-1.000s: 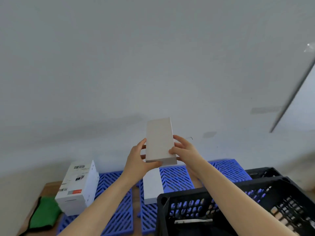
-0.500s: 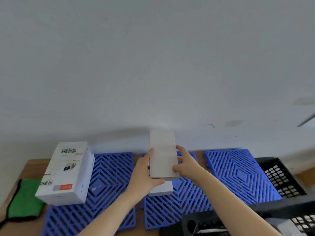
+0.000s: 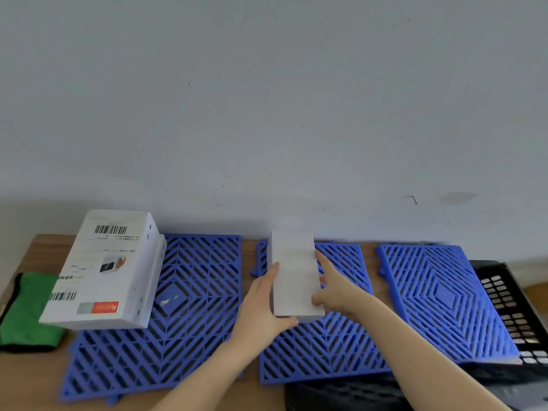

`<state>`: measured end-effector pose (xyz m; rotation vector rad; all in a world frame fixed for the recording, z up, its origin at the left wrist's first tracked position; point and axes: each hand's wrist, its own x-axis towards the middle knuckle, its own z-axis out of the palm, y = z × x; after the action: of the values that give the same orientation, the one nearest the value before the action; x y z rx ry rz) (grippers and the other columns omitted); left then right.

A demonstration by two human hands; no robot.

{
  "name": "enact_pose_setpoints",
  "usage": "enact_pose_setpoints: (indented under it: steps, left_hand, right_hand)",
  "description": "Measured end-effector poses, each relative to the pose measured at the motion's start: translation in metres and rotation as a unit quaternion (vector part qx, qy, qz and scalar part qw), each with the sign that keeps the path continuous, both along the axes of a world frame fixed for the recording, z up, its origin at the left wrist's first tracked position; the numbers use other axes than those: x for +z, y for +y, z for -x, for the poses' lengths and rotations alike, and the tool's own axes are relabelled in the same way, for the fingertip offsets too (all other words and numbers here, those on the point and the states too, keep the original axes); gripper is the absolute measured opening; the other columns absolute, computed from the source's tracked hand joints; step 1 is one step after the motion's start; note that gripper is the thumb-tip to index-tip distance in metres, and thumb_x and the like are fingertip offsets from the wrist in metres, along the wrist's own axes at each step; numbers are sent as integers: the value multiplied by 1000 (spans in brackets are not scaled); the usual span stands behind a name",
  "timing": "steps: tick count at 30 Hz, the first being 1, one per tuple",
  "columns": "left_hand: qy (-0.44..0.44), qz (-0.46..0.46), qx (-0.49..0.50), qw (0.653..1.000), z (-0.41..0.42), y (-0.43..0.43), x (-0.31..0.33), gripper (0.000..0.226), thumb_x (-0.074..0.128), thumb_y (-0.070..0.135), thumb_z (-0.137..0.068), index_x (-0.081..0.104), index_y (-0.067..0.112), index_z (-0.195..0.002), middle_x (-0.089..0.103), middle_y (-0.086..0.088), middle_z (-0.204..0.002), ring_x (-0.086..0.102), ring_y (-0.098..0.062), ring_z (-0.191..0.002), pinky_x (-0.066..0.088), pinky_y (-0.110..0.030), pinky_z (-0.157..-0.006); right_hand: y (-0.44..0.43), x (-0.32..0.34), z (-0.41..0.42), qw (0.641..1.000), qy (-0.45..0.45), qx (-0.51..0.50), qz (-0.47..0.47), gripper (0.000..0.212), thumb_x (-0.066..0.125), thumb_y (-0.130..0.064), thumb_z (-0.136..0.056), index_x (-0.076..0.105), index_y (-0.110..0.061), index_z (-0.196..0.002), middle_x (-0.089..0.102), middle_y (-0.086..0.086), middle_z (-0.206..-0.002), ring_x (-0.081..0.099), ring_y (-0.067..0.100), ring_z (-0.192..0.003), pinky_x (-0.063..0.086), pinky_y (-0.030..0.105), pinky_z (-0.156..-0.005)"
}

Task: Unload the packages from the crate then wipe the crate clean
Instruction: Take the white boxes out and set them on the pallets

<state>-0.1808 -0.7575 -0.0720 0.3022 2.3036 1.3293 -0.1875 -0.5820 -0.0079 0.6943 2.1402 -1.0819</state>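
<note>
**Setting a plain white package on the middle mat**

Gripped from both sides, a plain white rectangular box is held low over the middle blue slatted plastic mat; whether its base already rests on something beneath cannot be told. The left hand wraps the near left corner, thumb under the near edge and fingers along the left side. The right hand presses the right side, index finger stretched toward the far end and thumb at the near right corner. Both forearms reach in from the near edge, angled toward each other.

To the left, a larger white cardboard box with barcode labels and an orange patch lies on the left blue slatted mat, so at least this package is judged unloaded. A third blue mat lies to the right. The black perforated plastic crate is seen only in part at the near right, and its contents cannot be told. A folded green cloth lies at the far left on the wooden tabletop, untouched, so wiping is judged not yet begun.
</note>
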Motion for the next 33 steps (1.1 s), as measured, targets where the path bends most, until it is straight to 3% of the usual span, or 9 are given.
enact_pose_setpoints:
  steps: [3,11,14,20,25,28,31,33]
  left_hand:
    - [6,-9,5,1000,-1,1,-4,108,80,51,-71,8,44,-151,31,15,-146,42,-10,-128,45,-33,-102]
    - [26,-7,18,999,-4,9,-11,107,80,49,-72,8,42,-151,35,10,-142,36,-12,-129,40,-36,-106]
    - [23,-19,31,999,-8,14,-10,107,80,47,-72,7,43,-150,36,9,-142,35,-11,-129,38,-36,-107]
    - [34,-5,27,999,-11,20,-11,108,80,43,-74,-2,47,-145,34,8,-146,31,-11,-131,35,-33,-109]
    - [28,-5,10,1000,-10,16,-12,109,80,42,-74,3,39,-152,30,7,-149,29,-11,-135,31,-34,-112]
    - [22,3,-16,1000,-5,11,-4,109,80,42,-74,6,33,-154,30,6,-148,29,-13,-136,31,-35,-113]
    - [33,11,-18,999,0,1,6,103,79,44,-75,13,35,-154,31,11,-149,28,-11,-138,29,-34,-112]
    - [46,-2,15,999,3,-7,17,85,76,41,-80,27,36,-149,37,12,-145,35,-10,-134,34,-37,-112]
  right_hand:
    - [2,-5,1,1000,-6,5,-1,105,59,3,-83,-9,-40,-149,55,10,-118,61,37,-102,54,39,-74]
    - [6,-12,4,1000,17,-2,-5,103,59,6,-81,-5,-36,-150,54,9,-114,60,28,-102,53,41,-85]
    - [5,-14,4,999,25,4,-39,102,59,2,-80,-4,-37,-150,58,21,-113,61,30,-87,53,37,-74]
    - [6,-14,2,999,17,5,-44,102,58,-1,-81,-8,-38,-149,55,21,-115,52,22,-73,47,31,-64]
    - [6,-12,2,999,13,8,-46,103,58,0,-82,-8,-39,-149,55,20,-116,55,24,-78,52,34,-71]
    - [4,-6,3,998,21,25,-61,104,61,-1,-82,-9,-36,-150,55,18,-122,62,31,-91,54,39,-80]
    - [6,9,4,990,75,50,-110,98,61,0,-84,-3,-29,-152,53,22,-131,64,34,-86,52,40,-70]
    - [10,23,2,981,125,56,-138,87,60,-3,-86,9,-27,-152,50,18,-136,63,32,-88,50,39,-67]
